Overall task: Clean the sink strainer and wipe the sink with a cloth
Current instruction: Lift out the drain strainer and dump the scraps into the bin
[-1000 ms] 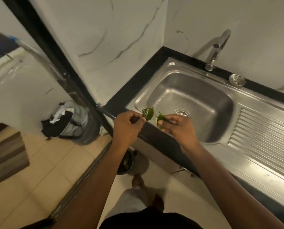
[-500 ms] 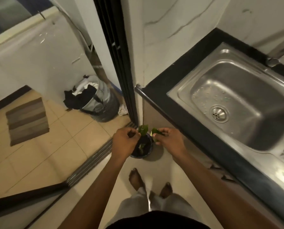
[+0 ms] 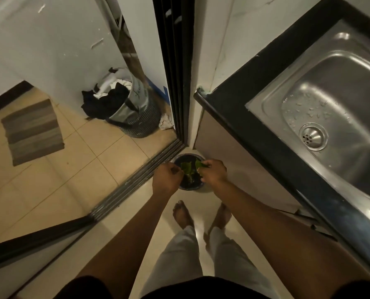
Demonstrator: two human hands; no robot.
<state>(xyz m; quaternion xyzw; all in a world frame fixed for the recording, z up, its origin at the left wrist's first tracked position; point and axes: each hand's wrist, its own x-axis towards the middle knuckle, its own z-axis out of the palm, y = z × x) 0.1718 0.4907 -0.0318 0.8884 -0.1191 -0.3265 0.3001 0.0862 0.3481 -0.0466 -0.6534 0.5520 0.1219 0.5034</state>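
Observation:
My left hand [image 3: 167, 177] pinches a green leaf [image 3: 185, 166] and my right hand [image 3: 213, 173] pinches a second green leaf [image 3: 198, 163]. Both hands hang close together over a small dark bin [image 3: 190, 184] on the floor beside the cabinet. The bin has dark scraps inside. At the right lies the steel sink [image 3: 339, 87], wet with droplets. Its round drain strainer [image 3: 313, 136] sits in the basin floor. No cloth shows near the sink.
A black counter edge [image 3: 266, 134] runs diagonally along the sink. A black sliding door frame [image 3: 175, 67] and floor track [image 3: 136, 184] lie left of the bin. Beyond stand a laundry basket [image 3: 134, 108] and a striped mat [image 3: 32, 130]. My bare feet [image 3: 201, 214] are below the bin.
Both hands moved down and left from over the sink edge to above the floor bin, each still holding its leaf. My view tilted down toward the floor.

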